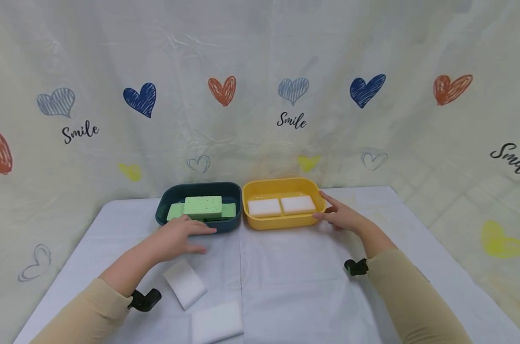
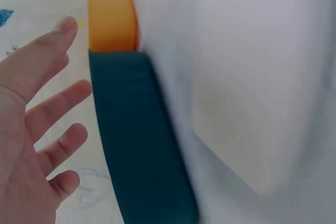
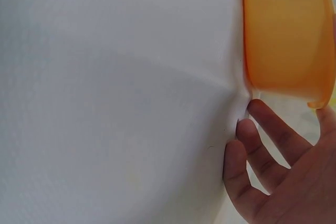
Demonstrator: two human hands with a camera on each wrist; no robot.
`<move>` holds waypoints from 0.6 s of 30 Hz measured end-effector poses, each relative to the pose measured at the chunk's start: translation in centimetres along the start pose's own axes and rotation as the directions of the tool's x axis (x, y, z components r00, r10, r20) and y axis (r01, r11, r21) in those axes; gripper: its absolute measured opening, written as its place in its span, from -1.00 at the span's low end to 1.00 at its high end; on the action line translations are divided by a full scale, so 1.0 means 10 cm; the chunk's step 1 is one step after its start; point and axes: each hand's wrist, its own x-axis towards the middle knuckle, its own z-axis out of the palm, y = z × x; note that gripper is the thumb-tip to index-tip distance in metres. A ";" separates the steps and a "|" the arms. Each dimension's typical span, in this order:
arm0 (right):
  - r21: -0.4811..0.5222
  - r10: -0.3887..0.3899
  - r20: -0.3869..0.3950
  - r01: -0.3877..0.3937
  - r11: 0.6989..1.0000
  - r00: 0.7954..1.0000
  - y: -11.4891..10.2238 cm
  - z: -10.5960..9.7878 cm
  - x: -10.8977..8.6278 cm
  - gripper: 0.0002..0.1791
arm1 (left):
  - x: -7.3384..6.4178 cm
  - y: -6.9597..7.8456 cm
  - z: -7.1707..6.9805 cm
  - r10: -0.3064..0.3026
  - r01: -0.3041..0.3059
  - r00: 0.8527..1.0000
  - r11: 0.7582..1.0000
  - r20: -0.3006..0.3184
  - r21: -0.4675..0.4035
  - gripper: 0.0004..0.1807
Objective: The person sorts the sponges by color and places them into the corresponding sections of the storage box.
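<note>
My left hand (image 1: 175, 239) hovers near the front of the dark green bin (image 1: 165, 224), fingers spread and holding nothing. Inside that bin lie light green sponges (image 1: 203, 206), one stacked across others. At the right end of the yellow bin (image 1: 264, 223), my right hand (image 1: 343, 217) touches the rim with extended thumb and index finger. Its other fingers (image 3: 236, 161) rest loosely below, by the table. Two white sponge blocks (image 1: 264, 207) lie side by side in the yellow bin. Near my left wrist, a white block (image 1: 185, 284) lies on the table.
Another white block (image 1: 217, 322) lies close to the front of the white-covered table (image 1: 302, 286). Both bins stand end to end at the table's back, against a hanging cloth (image 1: 260, 48) printed with hearts. A fold line runs down the table cover.
</note>
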 end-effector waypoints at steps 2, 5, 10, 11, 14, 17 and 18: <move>-0.002 0.004 -0.002 -0.004 1.000 1.000 0.00 0.00 0.00 0.26 | -0.12 -0.04 0.02 -0.008 0.008 1.000 1.000 0.019 -0.001 -0.42; -0.005 0.008 -0.005 -0.008 1.000 1.000 -0.01 -0.01 0.00 0.27 | -0.28 -0.09 0.05 -0.042 0.043 0.998 0.999 0.056 -0.027 -0.40; -0.006 0.002 -0.003 -0.002 1.000 1.000 -0.03 -0.01 -0.02 0.25 | -0.51 -0.20 0.15 -0.070 0.078 0.993 0.993 0.091 -0.091 -0.40; -0.008 0.000 -0.003 0.000 1.000 1.000 -0.04 -0.01 -0.02 0.25 | -0.54 -0.22 0.18 -0.070 0.080 0.993 0.992 0.097 -0.100 -0.40; -0.012 -0.004 -0.002 0.004 1.000 1.000 -0.04 -0.01 -0.03 0.24 | -0.63 -0.26 0.24 -0.089 0.106 0.988 0.986 0.129 -0.125 -0.38; -0.012 -0.002 0.000 0.002 1.000 1.000 -0.04 0.00 -0.03 0.23 | -0.69 -0.26 0.27 -0.097 0.121 0.983 0.982 0.159 -0.147 -0.35; -0.010 -0.001 0.001 0.001 1.000 1.000 -0.04 0.00 -0.02 0.23 | -0.70 -0.26 0.28 -0.092 0.118 0.982 0.981 0.164 -0.154 -0.35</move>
